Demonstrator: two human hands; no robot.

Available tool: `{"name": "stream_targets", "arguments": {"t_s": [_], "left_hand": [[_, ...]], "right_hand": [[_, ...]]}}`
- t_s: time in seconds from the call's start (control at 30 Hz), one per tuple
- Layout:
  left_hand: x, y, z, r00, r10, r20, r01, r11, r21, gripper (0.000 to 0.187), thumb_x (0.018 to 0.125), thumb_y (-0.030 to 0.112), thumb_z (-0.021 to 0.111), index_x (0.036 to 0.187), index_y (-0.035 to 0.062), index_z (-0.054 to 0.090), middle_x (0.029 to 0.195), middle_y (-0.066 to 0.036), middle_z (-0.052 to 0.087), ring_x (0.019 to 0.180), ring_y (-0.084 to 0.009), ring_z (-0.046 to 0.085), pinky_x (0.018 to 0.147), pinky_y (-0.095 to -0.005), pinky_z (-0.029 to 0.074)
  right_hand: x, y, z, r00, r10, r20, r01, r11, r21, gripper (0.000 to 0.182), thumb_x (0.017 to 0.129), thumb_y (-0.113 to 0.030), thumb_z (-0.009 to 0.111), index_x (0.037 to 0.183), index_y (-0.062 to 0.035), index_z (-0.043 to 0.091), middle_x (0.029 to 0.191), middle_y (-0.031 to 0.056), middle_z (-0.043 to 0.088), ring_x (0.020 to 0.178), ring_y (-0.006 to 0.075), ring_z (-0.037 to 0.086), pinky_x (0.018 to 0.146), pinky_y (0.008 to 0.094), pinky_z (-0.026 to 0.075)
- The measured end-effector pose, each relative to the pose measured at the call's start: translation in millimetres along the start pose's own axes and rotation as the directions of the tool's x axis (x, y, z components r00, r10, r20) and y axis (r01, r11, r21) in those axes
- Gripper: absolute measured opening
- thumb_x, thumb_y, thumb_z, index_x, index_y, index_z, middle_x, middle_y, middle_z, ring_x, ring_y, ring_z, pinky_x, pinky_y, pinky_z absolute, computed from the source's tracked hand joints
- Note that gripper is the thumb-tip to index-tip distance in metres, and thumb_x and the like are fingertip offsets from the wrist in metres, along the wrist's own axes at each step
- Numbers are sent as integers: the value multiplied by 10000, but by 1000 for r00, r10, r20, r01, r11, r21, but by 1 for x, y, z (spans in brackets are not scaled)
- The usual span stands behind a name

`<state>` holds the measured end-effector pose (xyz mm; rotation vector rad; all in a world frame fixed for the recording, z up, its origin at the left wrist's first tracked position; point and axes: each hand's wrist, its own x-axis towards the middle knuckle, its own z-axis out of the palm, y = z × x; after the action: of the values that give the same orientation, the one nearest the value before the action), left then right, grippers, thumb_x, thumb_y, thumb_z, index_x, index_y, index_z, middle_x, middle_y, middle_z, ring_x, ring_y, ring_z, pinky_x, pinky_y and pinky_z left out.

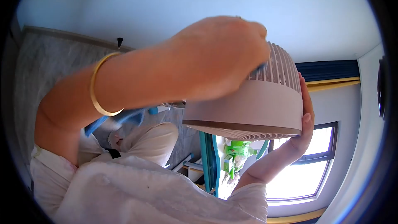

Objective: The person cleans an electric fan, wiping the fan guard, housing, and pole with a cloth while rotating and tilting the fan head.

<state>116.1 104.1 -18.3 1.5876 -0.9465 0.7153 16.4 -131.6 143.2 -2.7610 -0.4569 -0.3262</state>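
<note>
A pale pinkish-white fan head (244, 103) with a slatted grille is held up in front of me, tilted, its brown-rimmed face turned downward. My right hand (306, 110) supports the housing from the right, fingers along its side. Over the grille (282, 64) is my left hand (232, 47), closed in a fist, with a gold bangle (94, 85) on that arm. A small dark-blue bit of what looks like cloth (260, 68) shows beneath the fist against the slats. Most of it is hidden by the hand.
Below my left forearm is more blue material (130, 117), near my bent leg (151, 141). Behind the fan are a teal chair-like edge (210, 161), a green bottle (240, 148), a window (304, 178) and a dark blue curtain (327, 71). Grey floor (41, 64) meets the wall at left.
</note>
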Motion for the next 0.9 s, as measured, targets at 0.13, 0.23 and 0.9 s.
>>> {"name": "stream_targets", "arguments": {"t_s": [0.13,0.23,0.9], "left_hand": [[32,-38,19,996,-35,-84,35,999,4,125,794,70,584,867,-12,643,859,-146,582,818,-330,579,748,-396,473],[46,-41,12,983,-164,83,173,979,-107,132,790,63,581,876,-18,639,868,-154,585,837,-330,575,764,-399,467],[60,0,-8,989,-31,148,26,999,32,164,786,37,577,930,-15,636,923,-163,591,842,-317,581,769,-399,466]], "right_hand": [[0,-2,-2,1000,13,-10,-13,1000,12,902,792,-636,473,1394,29,378,1442,214,368,1354,317,348,1117,444,263],[1,-5,-1,999,24,-24,-23,1000,18,907,788,-630,485,1390,40,378,1442,217,365,1352,322,349,1114,447,265],[-4,-7,-12,999,-52,10,51,995,82,752,814,-503,559,1348,19,467,1453,253,336,1395,350,261,1133,420,150]]}}
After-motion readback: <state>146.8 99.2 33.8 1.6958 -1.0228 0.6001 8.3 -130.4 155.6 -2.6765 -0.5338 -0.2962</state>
